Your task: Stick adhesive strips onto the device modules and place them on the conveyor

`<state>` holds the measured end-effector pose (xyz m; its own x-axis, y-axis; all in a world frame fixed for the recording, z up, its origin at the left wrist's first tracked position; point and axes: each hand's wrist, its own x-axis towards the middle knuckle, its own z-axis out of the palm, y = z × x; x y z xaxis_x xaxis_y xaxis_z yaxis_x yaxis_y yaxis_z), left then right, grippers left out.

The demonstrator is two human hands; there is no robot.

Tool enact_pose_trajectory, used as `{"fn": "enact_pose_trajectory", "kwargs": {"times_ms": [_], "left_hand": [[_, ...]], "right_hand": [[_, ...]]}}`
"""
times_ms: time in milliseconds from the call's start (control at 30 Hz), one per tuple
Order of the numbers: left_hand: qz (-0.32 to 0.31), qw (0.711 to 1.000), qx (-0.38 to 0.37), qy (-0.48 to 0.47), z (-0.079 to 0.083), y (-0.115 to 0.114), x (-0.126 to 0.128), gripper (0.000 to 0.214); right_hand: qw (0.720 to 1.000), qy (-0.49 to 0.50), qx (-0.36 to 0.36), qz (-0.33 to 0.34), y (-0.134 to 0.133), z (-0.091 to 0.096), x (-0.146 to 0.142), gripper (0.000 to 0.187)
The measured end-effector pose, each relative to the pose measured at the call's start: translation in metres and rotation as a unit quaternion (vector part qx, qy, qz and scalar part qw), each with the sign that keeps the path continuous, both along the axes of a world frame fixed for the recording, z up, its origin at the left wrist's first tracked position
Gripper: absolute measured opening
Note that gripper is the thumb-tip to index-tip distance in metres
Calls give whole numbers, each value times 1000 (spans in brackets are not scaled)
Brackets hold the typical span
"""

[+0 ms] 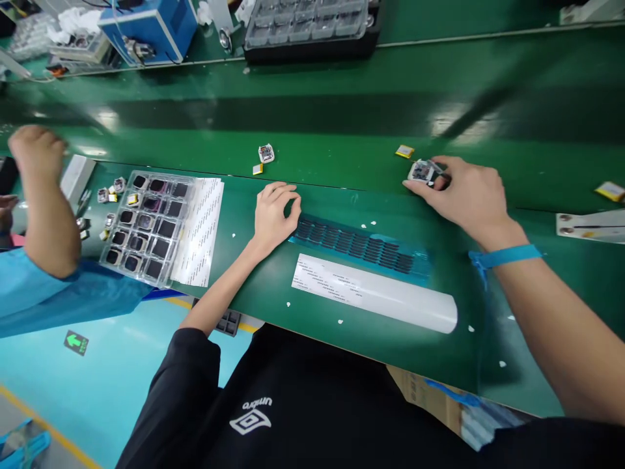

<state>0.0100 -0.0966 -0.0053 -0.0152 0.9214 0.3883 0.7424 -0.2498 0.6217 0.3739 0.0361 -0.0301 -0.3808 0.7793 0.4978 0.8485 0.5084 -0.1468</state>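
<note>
My right hand, with a blue band at the wrist, grips a small white square device housing between thumb and fingers. Its open side shows circuitry, and a small yellow-edged battery lies just beyond it. My left hand is curled near the left end of a blue film sheet with rows of black strips. Its thumb and forefinger almost meet; whatever may be between them is too small to make out. In front of the film lies a curled white printed sheet.
Another open housing with a battery lies farther back. At left, a clear tray of dark square parts rests partly over white printed paper. A co-worker's arm reaches in beside it. A metal bracket stands at right.
</note>
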Motion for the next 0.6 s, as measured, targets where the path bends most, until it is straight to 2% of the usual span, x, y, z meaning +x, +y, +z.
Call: {"fn": "enact_pose_trajectory", "kwargs": {"times_ms": [100,200,267,333,400,433,467,500,533,567,600], "left_hand": [[-13,1000,0,-11,6,-4,4,17],[-27,999,8,-23,13,-12,11,18],[-43,998,20,-43,21,-17,19,18],[-73,993,27,-86,31,-20,25,18],[-138,978,-6,-155,41,-20,30,20],[-191,961,-54,-191,46,-18,31,21],[-257,931,-125,-226,50,-16,33,21],[-325,886,-208,-256,53,-15,34,21],[-384,830,-291,-280,54,-14,35,23],[-422,776,-360,-302,55,-15,37,25],[-435,734,-407,-326,54,-17,40,29]], "right_hand": [[1000,18,-10,19,2,7,-8,51],[999,25,-8,35,-8,25,-19,58],[998,25,-9,60,-27,43,-29,61],[994,17,-17,108,-59,62,-42,58],[984,-2,-34,177,-97,81,-54,57],[976,-14,-48,210,-117,89,-60,56],[967,-31,-72,243,-134,96,-64,52],[953,-48,-100,282,-149,102,-68,50],[948,-46,-98,300,-161,106,-70,49],[946,-42,-95,306,-169,108,-72,48],[947,-37,-93,305,-174,109,-73,47]]}}
